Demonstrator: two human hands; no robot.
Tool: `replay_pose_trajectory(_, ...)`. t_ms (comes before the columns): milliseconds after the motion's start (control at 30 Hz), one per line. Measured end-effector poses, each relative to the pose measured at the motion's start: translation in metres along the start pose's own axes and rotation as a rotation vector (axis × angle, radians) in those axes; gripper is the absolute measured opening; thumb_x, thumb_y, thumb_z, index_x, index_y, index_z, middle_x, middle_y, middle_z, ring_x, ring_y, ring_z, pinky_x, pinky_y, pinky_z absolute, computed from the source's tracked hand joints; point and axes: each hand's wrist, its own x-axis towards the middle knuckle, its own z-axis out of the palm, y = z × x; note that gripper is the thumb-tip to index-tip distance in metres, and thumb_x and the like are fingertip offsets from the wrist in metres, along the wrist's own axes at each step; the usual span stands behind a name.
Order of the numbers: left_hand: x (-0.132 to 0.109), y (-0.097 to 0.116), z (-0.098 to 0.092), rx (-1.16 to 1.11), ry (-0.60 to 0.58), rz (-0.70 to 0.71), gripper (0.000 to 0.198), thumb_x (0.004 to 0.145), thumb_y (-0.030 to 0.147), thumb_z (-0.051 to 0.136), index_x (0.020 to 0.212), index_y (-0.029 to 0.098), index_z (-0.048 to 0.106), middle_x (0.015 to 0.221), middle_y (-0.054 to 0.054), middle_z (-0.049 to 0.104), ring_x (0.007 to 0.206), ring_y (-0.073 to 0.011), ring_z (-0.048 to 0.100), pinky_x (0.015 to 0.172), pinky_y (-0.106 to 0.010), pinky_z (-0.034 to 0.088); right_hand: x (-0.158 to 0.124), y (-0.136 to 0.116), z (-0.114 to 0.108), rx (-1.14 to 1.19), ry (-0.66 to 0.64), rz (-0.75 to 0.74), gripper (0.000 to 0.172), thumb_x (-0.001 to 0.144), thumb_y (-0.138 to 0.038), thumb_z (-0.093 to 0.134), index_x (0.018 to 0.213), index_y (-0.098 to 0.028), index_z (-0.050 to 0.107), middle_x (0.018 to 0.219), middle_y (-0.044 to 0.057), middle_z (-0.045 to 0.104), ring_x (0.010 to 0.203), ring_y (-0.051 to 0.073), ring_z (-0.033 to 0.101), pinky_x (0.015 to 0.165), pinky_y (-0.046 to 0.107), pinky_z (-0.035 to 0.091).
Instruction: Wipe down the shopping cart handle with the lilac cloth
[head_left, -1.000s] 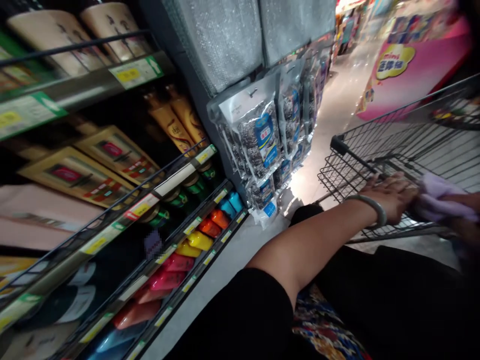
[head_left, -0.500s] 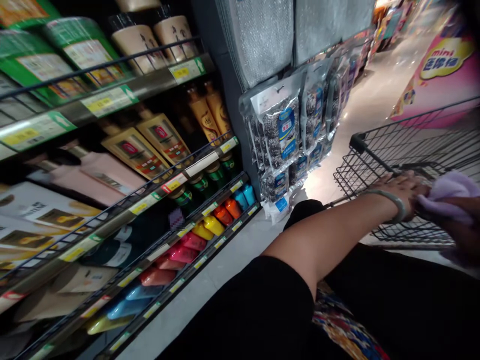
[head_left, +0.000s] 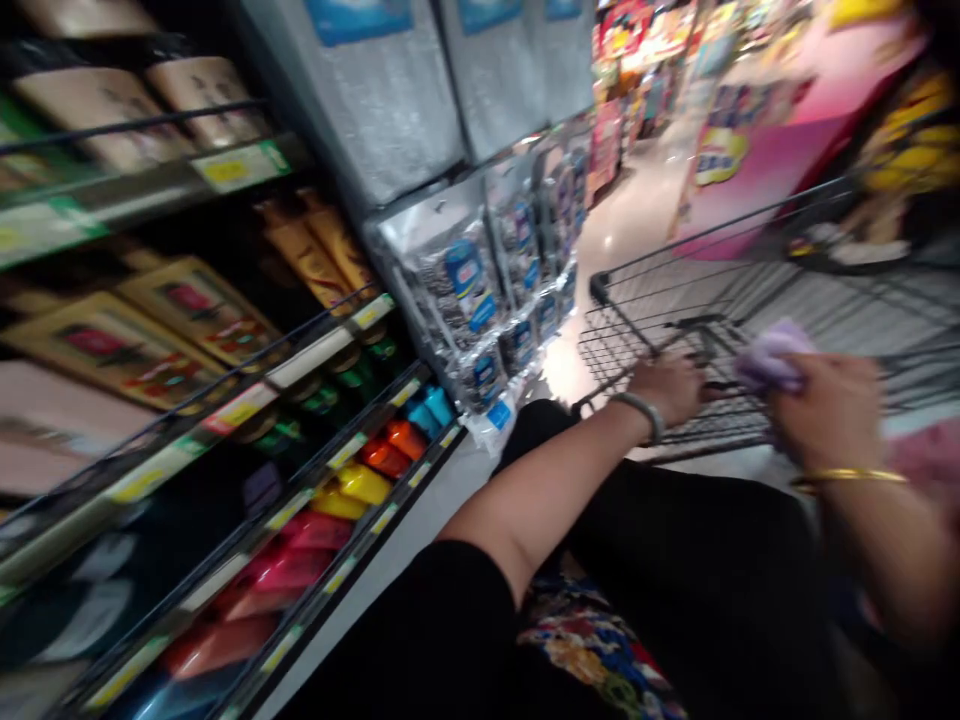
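Note:
My left hand [head_left: 669, 388], with a pale bracelet at the wrist, is closed over the near handle side of a black wire shopping cart [head_left: 645, 318]; blur hides the single fingers. To its right my right hand [head_left: 832, 400], a gold bangle on the wrist, is raised over the cart and closed around a bunched lilac cloth [head_left: 776, 355]. The cloth pokes out beyond the thumb side. Part of the cart's wire basket is hidden behind both hands.
On the left stand tilted-looking shelves [head_left: 247, 410] of bottles and tubes. Packs of steel scourers [head_left: 469, 275] hang at the shelf end, close to the cart. Beyond lie a shiny aisle floor [head_left: 637, 190] and a pink display [head_left: 757, 180].
The view has swung right, so shelves and cart have slid left in the picture. My right hand with the lilac cloth has come fully into view; my left hand stays at the cart.

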Motion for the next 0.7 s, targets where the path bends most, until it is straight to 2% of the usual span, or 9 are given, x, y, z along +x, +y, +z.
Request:
replay_pose_trajectory(33, 0.001, -0.004, 0.001, 0.011, 0.037, 0.022, 0.048, 0.104, 0.052, 0.039, 0.109, 0.018, 0.072, 0.116, -0.014, 0.071, 0.123, -0.0298, 0.057, 0.111, -0.057, 0.039, 0.001, -0.004, -0.005, 0.038, -0.041, -0.023, 0.039, 0.084, -0.030, 0.060, 0.114, -0.010, 0.076, 0.100, 0.023, 0.066, 0.098, 0.031, 0.059, 0.079, 0.042, 0.046)
replay_pose_trajectory(100, 0.006, -0.014, 0.001, 0.013, 0.073, 0.085, 0.043, 0.103, 0.049, 0.044, 0.115, 0.018, 0.071, 0.110, -0.012, 0.072, 0.116, -0.0277, 0.059, 0.106, -0.049, 0.044, 0.002, -0.013, -0.016, 0.135, -0.193, -0.127, 0.041, 0.085, -0.025, 0.057, 0.122, -0.016, 0.072, 0.118, 0.019, 0.063, 0.108, 0.030, 0.058, 0.093, 0.040, 0.048)
replay_pose_trajectory(133, 0.010, -0.020, 0.001, 0.022, 0.082, 0.092, 0.041, 0.103, 0.049, 0.045, 0.112, 0.018, 0.072, 0.108, -0.012, 0.072, 0.115, -0.0274, 0.060, 0.106, -0.048, 0.044, 0.003, -0.016, -0.020, 0.147, -0.202, -0.089, 0.042, 0.084, -0.024, 0.058, 0.123, -0.019, 0.071, 0.121, 0.017, 0.061, 0.111, 0.029, 0.057, 0.096, 0.041, 0.048)
replay_pose_trajectory(200, 0.017, -0.029, -0.001, 0.038, 0.056, 0.106, 0.041, 0.102, 0.047, 0.047, 0.096, 0.016, 0.074, 0.101, -0.013, 0.072, 0.114, -0.0282, 0.060, 0.105, -0.046, 0.045, 0.006, -0.020, -0.023, 0.121, -0.131, 0.072, 0.043, 0.083, -0.021, 0.056, 0.124, -0.017, 0.070, 0.119, 0.016, 0.060, 0.112, 0.030, 0.056, 0.100, 0.043, 0.048)
replay_pose_trajectory(267, 0.020, -0.038, -0.006, 0.038, 0.039, 0.135, 0.040, 0.102, 0.044, 0.049, 0.088, 0.016, 0.074, 0.097, -0.012, 0.072, 0.114, -0.0282, 0.060, 0.104, -0.044, 0.046, 0.009, -0.021, -0.024, 0.104, -0.102, 0.116, 0.042, 0.085, -0.021, 0.055, 0.125, -0.016, 0.069, 0.123, 0.018, 0.058, 0.115, 0.032, 0.055, 0.102, 0.045, 0.047)
replay_pose_trajectory(400, 0.020, -0.050, -0.018, 0.032, 0.005, 0.153, 0.030, 0.099, 0.040, 0.055, 0.093, 0.017, 0.075, 0.104, -0.010, 0.072, 0.117, -0.0264, 0.061, 0.105, -0.041, 0.047, 0.016, -0.022, -0.023, 0.182, -0.248, -0.099, 0.045, 0.089, -0.021, 0.054, 0.132, -0.022, 0.066, 0.138, 0.013, 0.056, 0.119, 0.029, 0.053, 0.104, 0.042, 0.045)
replay_pose_trajectory(433, 0.019, -0.053, -0.020, 0.030, -0.002, 0.154, 0.029, 0.099, 0.039, 0.056, 0.093, 0.018, 0.075, 0.105, -0.009, 0.072, 0.119, -0.0262, 0.061, 0.106, -0.041, 0.047, 0.019, -0.022, -0.022, 0.184, -0.262, -0.090, 0.046, 0.089, -0.020, 0.053, 0.133, -0.023, 0.065, 0.137, 0.012, 0.058, 0.117, 0.029, 0.054, 0.103, 0.041, 0.046)
replay_pose_trajectory(567, 0.014, -0.059, -0.022, 0.022, -0.015, 0.158, 0.026, 0.099, 0.036, 0.057, 0.088, 0.019, 0.074, 0.105, -0.008, 0.074, 0.130, -0.0259, 0.056, 0.113, -0.041, 0.043, 0.028, -0.022, -0.021, 0.084, -0.188, 0.112, 0.040, 0.087, -0.019, 0.053, 0.124, -0.017, 0.069, 0.126, 0.015, 0.063, 0.108, 0.030, 0.055, 0.098, 0.044, 0.045)
replay_pose_trajectory(700, 0.008, -0.060, -0.021, 0.013, -0.023, 0.168, 0.027, 0.099, 0.036, 0.057, 0.086, 0.018, 0.073, 0.105, -0.009, 0.074, 0.133, -0.0262, 0.054, 0.115, -0.041, 0.042, 0.028, -0.020, -0.026, 0.088, -0.277, -0.057, 0.040, 0.088, -0.020, 0.054, 0.125, -0.024, 0.068, 0.127, 0.010, 0.065, 0.105, 0.028, 0.055, 0.097, 0.040, 0.044)
